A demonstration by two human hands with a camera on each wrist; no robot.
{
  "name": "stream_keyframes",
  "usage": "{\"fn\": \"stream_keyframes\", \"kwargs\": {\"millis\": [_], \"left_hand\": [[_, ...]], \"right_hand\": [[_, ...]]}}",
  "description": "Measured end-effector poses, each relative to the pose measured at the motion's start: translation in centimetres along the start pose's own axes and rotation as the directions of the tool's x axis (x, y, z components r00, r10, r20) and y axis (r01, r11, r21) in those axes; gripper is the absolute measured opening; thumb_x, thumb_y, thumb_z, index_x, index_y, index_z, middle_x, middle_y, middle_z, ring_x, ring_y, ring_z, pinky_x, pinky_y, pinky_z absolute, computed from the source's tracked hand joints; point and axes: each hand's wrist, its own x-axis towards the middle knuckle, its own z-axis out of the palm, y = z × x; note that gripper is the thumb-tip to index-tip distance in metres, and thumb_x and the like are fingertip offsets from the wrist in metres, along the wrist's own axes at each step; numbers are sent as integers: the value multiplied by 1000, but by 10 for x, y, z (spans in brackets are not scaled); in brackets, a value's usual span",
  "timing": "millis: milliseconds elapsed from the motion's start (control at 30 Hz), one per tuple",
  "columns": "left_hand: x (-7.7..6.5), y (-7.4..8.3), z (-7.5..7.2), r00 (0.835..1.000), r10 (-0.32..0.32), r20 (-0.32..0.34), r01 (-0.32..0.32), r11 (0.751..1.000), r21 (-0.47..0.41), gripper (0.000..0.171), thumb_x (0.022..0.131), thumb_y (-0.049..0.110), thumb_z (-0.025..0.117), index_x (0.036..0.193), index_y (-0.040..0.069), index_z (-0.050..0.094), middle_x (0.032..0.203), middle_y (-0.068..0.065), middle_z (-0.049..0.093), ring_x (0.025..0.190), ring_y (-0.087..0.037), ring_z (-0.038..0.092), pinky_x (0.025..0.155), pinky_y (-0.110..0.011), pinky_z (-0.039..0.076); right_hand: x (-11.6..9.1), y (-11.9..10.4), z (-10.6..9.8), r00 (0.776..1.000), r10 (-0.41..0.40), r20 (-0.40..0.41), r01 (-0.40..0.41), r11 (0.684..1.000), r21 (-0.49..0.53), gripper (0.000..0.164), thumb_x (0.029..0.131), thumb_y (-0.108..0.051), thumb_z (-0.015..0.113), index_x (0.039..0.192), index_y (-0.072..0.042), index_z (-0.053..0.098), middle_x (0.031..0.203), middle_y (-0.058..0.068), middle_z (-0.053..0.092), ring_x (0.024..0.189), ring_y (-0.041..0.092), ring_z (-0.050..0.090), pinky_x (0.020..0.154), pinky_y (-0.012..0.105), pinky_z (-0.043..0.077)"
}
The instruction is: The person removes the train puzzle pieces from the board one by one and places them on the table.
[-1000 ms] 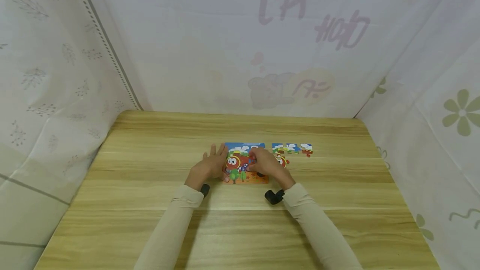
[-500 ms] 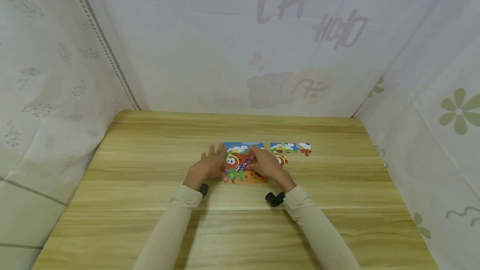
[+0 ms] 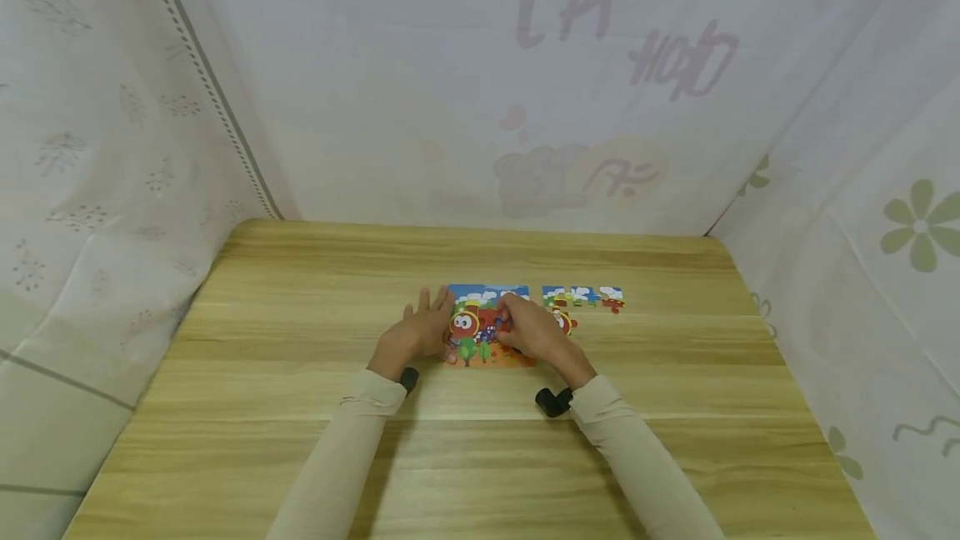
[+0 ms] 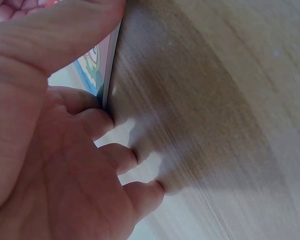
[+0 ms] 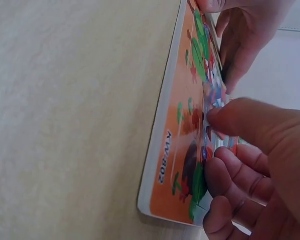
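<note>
left grip [image 3: 420, 333] is spread against the puzzle [image 3: 480, 332] at 9 o'clock, right grip [image 3: 536, 330] curled over it, can't tell if it's pinching anything, loose pieces [image 3: 582, 296] around 3

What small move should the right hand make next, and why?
Probably ease a piece up with the right hand: it reaches over the middle of the puzzle board, though any grip is unclear. The left hand touches the board's left edge, likely steadying it, and at least four loose pieces lie to the right.
</note>
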Motion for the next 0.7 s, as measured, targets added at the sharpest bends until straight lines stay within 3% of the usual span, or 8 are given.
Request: {"fn": "stream_keyframes", "kwargs": {"millis": [300,700], "left_hand": [[1,-2,-1,1000,-7,2,7,1000,-14,116,77,29,81,158,0,3,166,-18,-5,150,-44,-12,118,-64,3],[1,0,2,1000,9,1,-9,1000,-24,116,78,30,80,158,-1,2,165,-19,-5,149,-45,-12,118,-64,2]], "right_hand": [[-3,6,-8,999,9,-45,-5,997,71,39,88,-22,76,122,-11,60,100,-3,62,78,13,55,67,29,46],[-29,51,-32,993,-28,-112,24,999,-32,39,88,-21,76,121,-9,60,102,2,64,76,12,57,64,30,47]]}}
